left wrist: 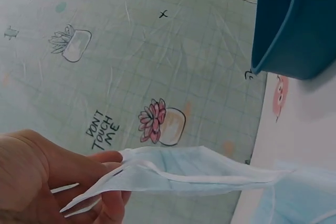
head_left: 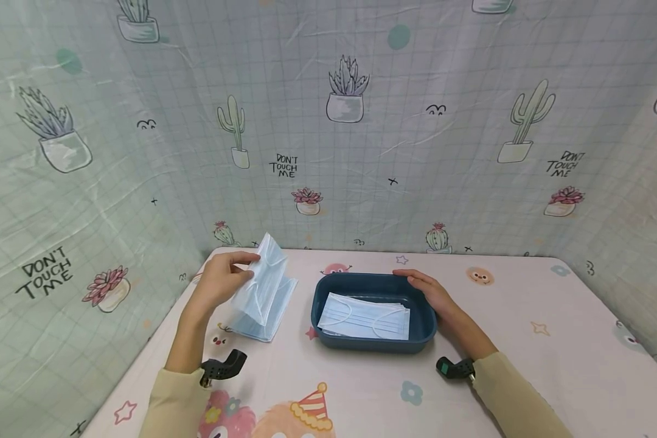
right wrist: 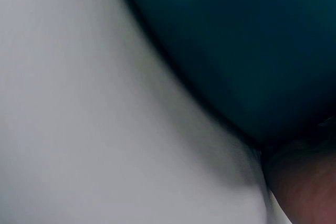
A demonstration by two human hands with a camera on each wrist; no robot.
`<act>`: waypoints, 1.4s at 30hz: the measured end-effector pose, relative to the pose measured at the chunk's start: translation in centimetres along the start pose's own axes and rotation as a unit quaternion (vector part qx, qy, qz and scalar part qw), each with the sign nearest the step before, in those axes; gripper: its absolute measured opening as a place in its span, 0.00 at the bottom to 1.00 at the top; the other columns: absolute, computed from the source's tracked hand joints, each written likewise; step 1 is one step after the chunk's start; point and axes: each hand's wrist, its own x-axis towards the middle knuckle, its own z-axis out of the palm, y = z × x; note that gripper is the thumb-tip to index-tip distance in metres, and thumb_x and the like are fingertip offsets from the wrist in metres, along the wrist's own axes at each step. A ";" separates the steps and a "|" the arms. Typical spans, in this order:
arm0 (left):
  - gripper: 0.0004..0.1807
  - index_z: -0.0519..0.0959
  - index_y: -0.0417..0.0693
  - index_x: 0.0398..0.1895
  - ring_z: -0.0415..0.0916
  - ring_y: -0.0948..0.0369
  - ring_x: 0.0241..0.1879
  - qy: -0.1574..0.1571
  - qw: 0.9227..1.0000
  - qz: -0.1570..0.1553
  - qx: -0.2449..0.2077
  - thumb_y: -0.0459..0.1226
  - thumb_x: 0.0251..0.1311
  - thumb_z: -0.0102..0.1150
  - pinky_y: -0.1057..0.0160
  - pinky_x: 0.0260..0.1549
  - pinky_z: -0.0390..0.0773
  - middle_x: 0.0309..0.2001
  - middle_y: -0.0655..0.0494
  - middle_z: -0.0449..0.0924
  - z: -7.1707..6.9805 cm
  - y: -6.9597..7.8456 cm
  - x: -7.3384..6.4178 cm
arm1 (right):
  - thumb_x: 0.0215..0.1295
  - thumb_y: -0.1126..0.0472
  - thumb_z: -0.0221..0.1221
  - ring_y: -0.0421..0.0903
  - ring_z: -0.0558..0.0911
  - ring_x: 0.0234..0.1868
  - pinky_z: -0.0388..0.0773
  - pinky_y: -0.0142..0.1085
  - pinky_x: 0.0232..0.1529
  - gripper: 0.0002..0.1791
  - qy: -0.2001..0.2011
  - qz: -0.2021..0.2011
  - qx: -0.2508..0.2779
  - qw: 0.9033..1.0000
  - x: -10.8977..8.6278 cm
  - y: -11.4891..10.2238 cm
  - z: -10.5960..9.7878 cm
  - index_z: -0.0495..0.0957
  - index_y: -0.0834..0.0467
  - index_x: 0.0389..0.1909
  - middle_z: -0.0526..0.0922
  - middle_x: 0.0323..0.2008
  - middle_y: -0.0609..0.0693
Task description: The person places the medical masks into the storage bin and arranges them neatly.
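My left hand (head_left: 219, 281) pinches a light blue disposable face mask (head_left: 264, 281) by its edge, between thumb and fingers. The mask stands raised and tilted above more pale blue mask material (head_left: 276, 319) lying on the table. In the left wrist view, the held mask (left wrist: 199, 174) stretches away from the fingertips, its white edge showing. To the right is a dark blue rectangular bin (head_left: 372, 345) with several masks (head_left: 367, 317) stacked flat inside, ear loops on top. My right hand (head_left: 435, 295) rests on the bin's far right corner, fingers extended along the rim.
A white tablecloth (head_left: 356, 395) printed with cartoon figures covers the table. Behind it and at both sides hangs a pale green curtain (head_left: 394, 152) with cactus prints. The bin's wall (right wrist: 236, 51) fills much of the right wrist view.
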 end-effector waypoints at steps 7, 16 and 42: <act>0.20 0.83 0.40 0.60 0.81 0.56 0.37 0.012 0.999 0.016 -0.048 0.26 0.64 0.60 0.68 0.30 0.77 0.60 0.38 0.83 0.2 1.8 -0.3 | 0.83 0.52 0.44 0.59 0.52 0.83 0.41 0.63 0.82 0.26 0.004 0.016 0.004 1.000 -0.2 -0.1 -0.2 0.69 0.58 0.74 0.61 0.80 0.58; 0.21 0.83 0.44 0.62 0.79 0.56 0.39 0.012 0.995 0.006 -0.099 0.26 0.66 0.59 0.69 0.32 0.76 0.62 0.42 0.82 0.4 3.2 -1.1 | 0.83 0.50 0.44 0.61 0.53 0.83 0.42 0.63 0.81 0.27 0.000 0.003 -0.008 1.000 -0.1 0.1 -0.2 0.68 0.59 0.75 0.62 0.80 0.59; 0.21 0.82 0.43 0.63 0.80 0.61 0.48 -0.055 0.977 0.012 -0.205 0.30 0.67 0.61 0.65 0.45 0.78 0.63 0.43 0.81 2.3 4.1 -0.8 | 0.83 0.48 0.45 0.59 0.54 0.83 0.44 0.61 0.82 0.27 -0.002 0.010 0.011 1.000 -0.2 0.0 0.1 0.69 0.57 0.74 0.61 0.80 0.57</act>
